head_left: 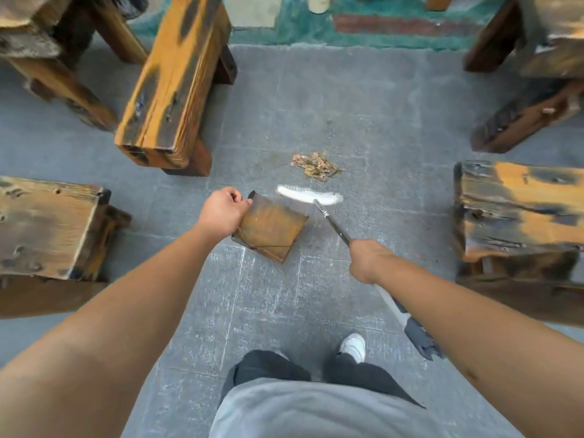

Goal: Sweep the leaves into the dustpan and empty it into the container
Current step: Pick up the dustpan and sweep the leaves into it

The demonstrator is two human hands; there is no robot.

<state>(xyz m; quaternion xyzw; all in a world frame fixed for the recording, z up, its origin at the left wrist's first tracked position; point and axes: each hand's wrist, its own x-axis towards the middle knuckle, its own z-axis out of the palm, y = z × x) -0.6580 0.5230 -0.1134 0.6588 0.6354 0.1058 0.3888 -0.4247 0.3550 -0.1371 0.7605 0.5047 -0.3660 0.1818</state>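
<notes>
Left hand (222, 213): grip clenched on dustpan (270, 230) | Right hand (368, 260): grip grasping broom (311, 195) | Leaves (314, 165): piled on floor beyond broom, unswept | Container: unseen; sweeping, emptying remain

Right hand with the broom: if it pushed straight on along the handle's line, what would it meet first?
Probably the grey paved floor, where the white broom head is; just beyond lies the small pile of dry brown leaves. Depth is unclear; right hand.
</notes>
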